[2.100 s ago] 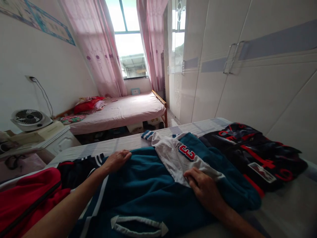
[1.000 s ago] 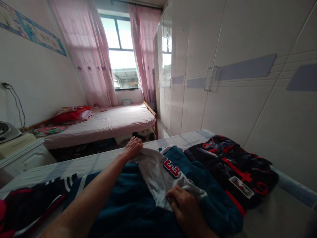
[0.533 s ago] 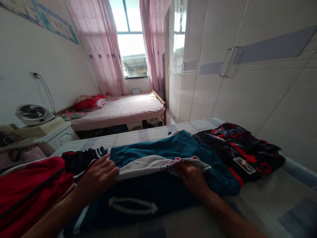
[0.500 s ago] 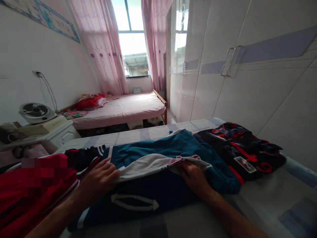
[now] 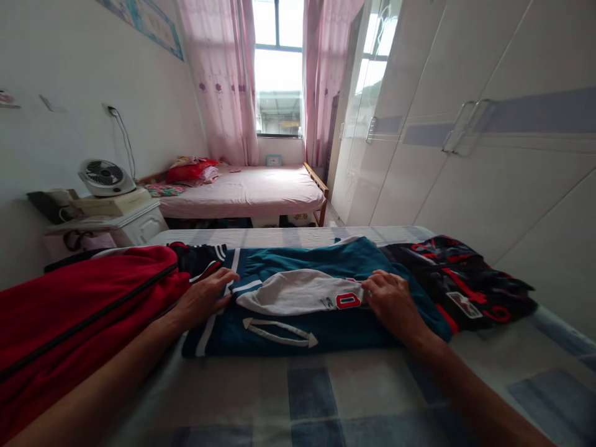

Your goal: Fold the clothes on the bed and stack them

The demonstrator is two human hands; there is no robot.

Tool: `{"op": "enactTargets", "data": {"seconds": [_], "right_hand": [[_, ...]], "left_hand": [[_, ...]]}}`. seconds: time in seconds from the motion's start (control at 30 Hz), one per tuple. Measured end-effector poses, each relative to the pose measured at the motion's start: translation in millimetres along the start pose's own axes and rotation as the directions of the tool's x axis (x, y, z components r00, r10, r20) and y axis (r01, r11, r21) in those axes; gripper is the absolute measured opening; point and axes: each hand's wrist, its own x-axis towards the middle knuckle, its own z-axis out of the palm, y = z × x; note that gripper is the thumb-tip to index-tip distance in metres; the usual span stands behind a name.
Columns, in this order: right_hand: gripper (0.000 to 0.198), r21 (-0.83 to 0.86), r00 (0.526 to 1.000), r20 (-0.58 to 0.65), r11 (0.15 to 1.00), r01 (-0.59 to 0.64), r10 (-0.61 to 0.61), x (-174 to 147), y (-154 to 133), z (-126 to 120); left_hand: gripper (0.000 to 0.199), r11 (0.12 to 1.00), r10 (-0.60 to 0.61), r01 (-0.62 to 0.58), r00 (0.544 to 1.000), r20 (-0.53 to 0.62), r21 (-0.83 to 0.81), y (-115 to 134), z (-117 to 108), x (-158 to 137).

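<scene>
A folded teal jacket [image 5: 298, 256] lies on the near bed, with a light grey sleeve [image 5: 288, 290] across its middle. A red-and-white letter patch sits at the sleeve's right end, and white pocket trim shows below. At the jacket's left striped edge is my left hand [image 5: 209, 297], its thumb and fingers apart. My right hand [image 5: 393, 304] has its fingers bent and drawn together on the cloth beside the patch; its fingertips are partly hidden. Left of the jacket lies a red zipped garment [image 5: 93, 298]. A black-and-red printed garment [image 5: 470, 285] lies to the right.
Checked bedding [image 5: 261, 397] covers the near bed. Beyond it stands a second bed [image 5: 261, 186] with pink bedding under a curtained window. A small fan [image 5: 106, 177] sits on boxes at the left. White wardrobe doors [image 5: 419, 180] line the right side.
The grey sleeve now lies flatter, with its letter patch facing up. My left hand has loosened its fingers, and my right hand has moved onto the sleeve's right end. The view has shifted left.
</scene>
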Motion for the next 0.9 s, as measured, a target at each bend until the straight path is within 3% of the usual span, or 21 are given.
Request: {"op": "enactTargets", "data": {"seconds": [0.07,0.13,0.3,0.4,0.5,0.6,0.7,0.8,0.9], "right_hand": [[0.039,0.023,0.998,0.043,0.999,0.044,-0.045,-2.0,1.2,0.4],[0.047,0.037,0.994,0.066,0.996,0.079,-0.081,-5.8,-0.9,1.6],[0.025,-0.019,0.996,0.068,0.998,0.061,-0.059,-6.2,-5.9,10.2],[0.019,-0.041,1.0,0.023,0.999,0.007,-0.007,0.7,1.4,9.7],[0.02,0.012,0.991,-0.105,0.997,-0.079,0.08,1.5,14.8,0.8],[0.017,0.078,0.995,-0.098,0.997,0.011,-0.003,-9.0,25.7,-6.7],[0.027,0.057,0.991,-0.008,0.989,0.133,-0.133,-21.4,27.2,-3.7],[0.023,-0.012,0.993,0.015,0.993,0.118,-0.117,-23.3,21.2,5.1],[0.018,-0.069,0.997,0.044,0.995,0.069,-0.066,-16.3,16.3,9.9]], "left_hand": [[0.045,0.997,0.077,-0.076,0.997,0.018,-0.019,-1.9,2.6,-0.1],[0.048,0.992,0.127,-0.126,0.992,0.03,-0.025,-2.5,6.8,0.0],[0.026,0.998,0.069,-0.069,0.997,-0.02,0.013,5.1,10.8,9.2],[0.015,0.999,0.006,-0.001,0.993,-0.118,0.045,13.5,-5.5,15.8],[0.014,0.996,-0.038,0.058,0.961,-0.276,0.063,20.3,-30.2,8.1],[0.011,0.994,0.003,0.042,0.914,-0.406,0.102,23.9,-41.0,-18.2],[0.007,0.991,0.067,-0.023,0.938,-0.341,0.132,24.8,-30.2,-48.3],[0.007,0.994,0.041,-0.014,0.969,-0.245,0.11,24.8,-14.3,-63.4],[0.008,0.991,-0.03,0.06,0.97,-0.242,0.117,26.2,-10.1,-61.4]]}}
